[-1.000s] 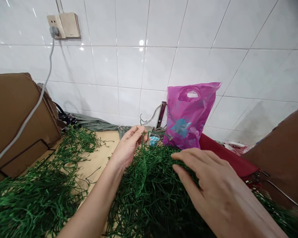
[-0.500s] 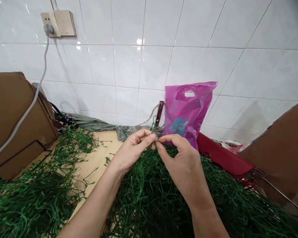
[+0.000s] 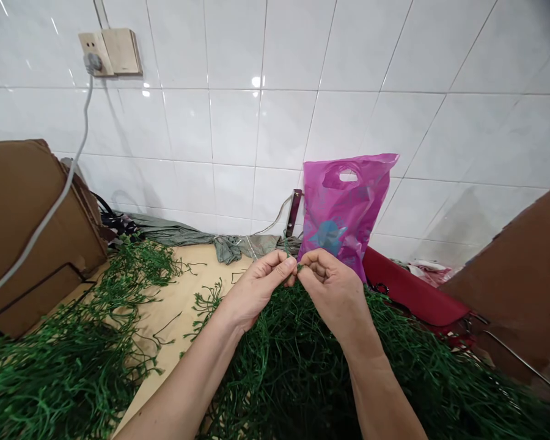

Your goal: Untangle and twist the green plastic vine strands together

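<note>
My left hand (image 3: 266, 282) is closed in a pinch on a thin green plastic stem (image 3: 286, 243), whose upper end sticks out above the thumb. Close beside it, my right hand (image 3: 332, 287) pinches a small green tip of the same plastic greenery between thumb and forefinger; the fingers hide most of it. Below both hands lies a large heap of green artificial plant stems (image 3: 293, 360). A second pile of these stems (image 3: 73, 354) spreads at the left over the tan tabletop (image 3: 190, 260).
A purple plastic bag (image 3: 348, 208) stands against the white tiled wall. Right of it lies a red purse (image 3: 415, 287), near a brown cardboard piece (image 3: 522, 275). At left are a cardboard box (image 3: 32, 214) and a hanging grey cord (image 3: 57, 198). Grey cloth (image 3: 174, 229) lines the wall's foot.
Both hands have shifted slightly right and down, still pinching. The right fingers have curled in more and moved slightly apart from the left thumb. The camera view has tilted slightly up.
</note>
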`<move>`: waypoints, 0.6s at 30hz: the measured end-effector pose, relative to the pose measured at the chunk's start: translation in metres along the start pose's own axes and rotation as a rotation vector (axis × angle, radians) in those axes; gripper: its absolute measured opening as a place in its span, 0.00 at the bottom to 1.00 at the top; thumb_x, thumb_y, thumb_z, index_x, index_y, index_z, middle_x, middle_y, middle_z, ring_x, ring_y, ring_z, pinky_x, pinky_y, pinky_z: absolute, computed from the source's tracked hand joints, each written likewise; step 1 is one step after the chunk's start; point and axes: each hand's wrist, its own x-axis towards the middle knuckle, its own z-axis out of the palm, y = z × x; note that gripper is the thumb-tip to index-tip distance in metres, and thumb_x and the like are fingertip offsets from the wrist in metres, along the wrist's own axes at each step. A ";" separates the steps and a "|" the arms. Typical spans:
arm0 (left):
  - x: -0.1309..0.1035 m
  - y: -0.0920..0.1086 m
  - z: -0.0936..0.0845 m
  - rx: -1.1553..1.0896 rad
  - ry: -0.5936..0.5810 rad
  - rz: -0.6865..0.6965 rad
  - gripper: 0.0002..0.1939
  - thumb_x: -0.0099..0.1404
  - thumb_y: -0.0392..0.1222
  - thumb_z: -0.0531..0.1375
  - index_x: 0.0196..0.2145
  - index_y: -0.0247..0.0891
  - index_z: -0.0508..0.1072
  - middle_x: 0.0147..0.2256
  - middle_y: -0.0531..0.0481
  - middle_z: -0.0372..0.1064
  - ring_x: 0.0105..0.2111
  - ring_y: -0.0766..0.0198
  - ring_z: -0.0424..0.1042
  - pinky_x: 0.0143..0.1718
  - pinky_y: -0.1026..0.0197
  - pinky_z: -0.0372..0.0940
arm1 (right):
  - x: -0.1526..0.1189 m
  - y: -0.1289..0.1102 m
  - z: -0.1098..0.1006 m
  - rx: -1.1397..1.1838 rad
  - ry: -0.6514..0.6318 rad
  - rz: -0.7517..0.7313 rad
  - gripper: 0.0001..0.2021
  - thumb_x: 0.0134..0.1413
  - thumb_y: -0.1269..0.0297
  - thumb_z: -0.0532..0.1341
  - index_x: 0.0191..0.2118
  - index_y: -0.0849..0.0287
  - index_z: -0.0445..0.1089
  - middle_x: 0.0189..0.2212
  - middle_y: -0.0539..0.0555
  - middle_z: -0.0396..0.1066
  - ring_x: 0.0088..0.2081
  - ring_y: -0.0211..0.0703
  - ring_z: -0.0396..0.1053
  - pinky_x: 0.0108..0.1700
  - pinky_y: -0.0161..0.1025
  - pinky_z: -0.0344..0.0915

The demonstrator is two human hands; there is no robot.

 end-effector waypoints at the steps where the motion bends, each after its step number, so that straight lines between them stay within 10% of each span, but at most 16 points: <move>1: -0.001 0.001 0.001 -0.022 0.004 -0.013 0.17 0.67 0.51 0.62 0.27 0.37 0.66 0.26 0.55 0.59 0.30 0.66 0.56 0.37 0.64 0.53 | 0.002 0.002 -0.002 -0.008 -0.001 0.020 0.03 0.46 0.64 0.58 0.25 0.55 0.66 0.16 0.43 0.62 0.18 0.35 0.60 0.21 0.32 0.55; 8: -0.014 0.036 -0.003 -0.159 0.014 0.002 0.17 0.63 0.53 0.66 0.28 0.37 0.70 0.25 0.55 0.61 0.26 0.69 0.57 0.29 0.64 0.51 | 0.019 0.032 -0.060 0.032 0.304 0.156 0.05 0.44 0.61 0.58 0.25 0.55 0.65 0.22 0.50 0.73 0.29 0.44 0.75 0.39 0.41 0.71; 10: -0.013 0.038 -0.005 -0.133 0.033 0.027 0.16 0.65 0.51 0.65 0.28 0.37 0.71 0.26 0.55 0.62 0.27 0.69 0.59 0.30 0.64 0.52 | 0.015 0.028 -0.071 -0.107 0.184 0.144 0.07 0.46 0.59 0.59 0.28 0.56 0.71 0.27 0.54 0.78 0.34 0.47 0.77 0.40 0.42 0.71; 13: -0.009 0.030 -0.006 -0.107 0.038 0.017 0.15 0.68 0.49 0.62 0.29 0.37 0.71 0.28 0.54 0.64 0.30 0.68 0.63 0.35 0.64 0.56 | 0.002 0.011 -0.069 -0.410 -0.053 0.083 0.11 0.52 0.57 0.59 0.34 0.54 0.77 0.33 0.54 0.80 0.38 0.52 0.77 0.41 0.45 0.70; 18: -0.006 0.020 -0.009 -0.008 -0.007 0.026 0.14 0.70 0.47 0.60 0.29 0.36 0.70 0.29 0.53 0.64 0.31 0.67 0.62 0.37 0.64 0.57 | -0.006 -0.012 -0.044 -0.395 0.080 -0.118 0.17 0.65 0.59 0.52 0.48 0.56 0.76 0.43 0.56 0.79 0.45 0.49 0.76 0.51 0.47 0.70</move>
